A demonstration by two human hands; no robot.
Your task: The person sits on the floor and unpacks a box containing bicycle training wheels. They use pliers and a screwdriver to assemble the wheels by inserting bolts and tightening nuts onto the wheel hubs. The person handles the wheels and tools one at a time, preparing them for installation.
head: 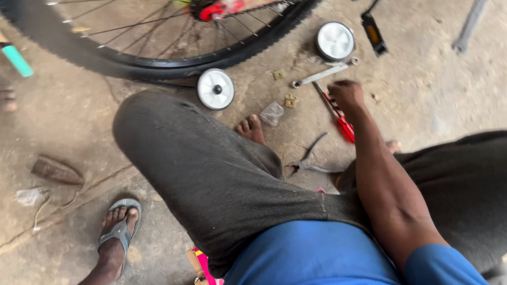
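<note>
My right hand (346, 94) reaches down between my knees to the concrete floor. Its fingers curl over the shaft of a red-handled screwdriver (345, 128) that lies there. Just beyond the hand lies a flat silver spanner (322, 75), with a small white training wheel (335, 41) behind it. A second white training wheel (216, 88) sits to the left, below the bicycle's rear tyre (146, 68). Grey pliers (308, 162) lie near my wrist. My left hand is out of sight.
My grey-trousered legs (205, 168) fill the middle. A black pedal (373, 34) hangs above right, and a long wrench (475, 14) lies far right. Small brass parts (290, 100) and a plastic bag (272, 114) lie nearby. Another person's sandalled foot (120, 227) stands at lower left.
</note>
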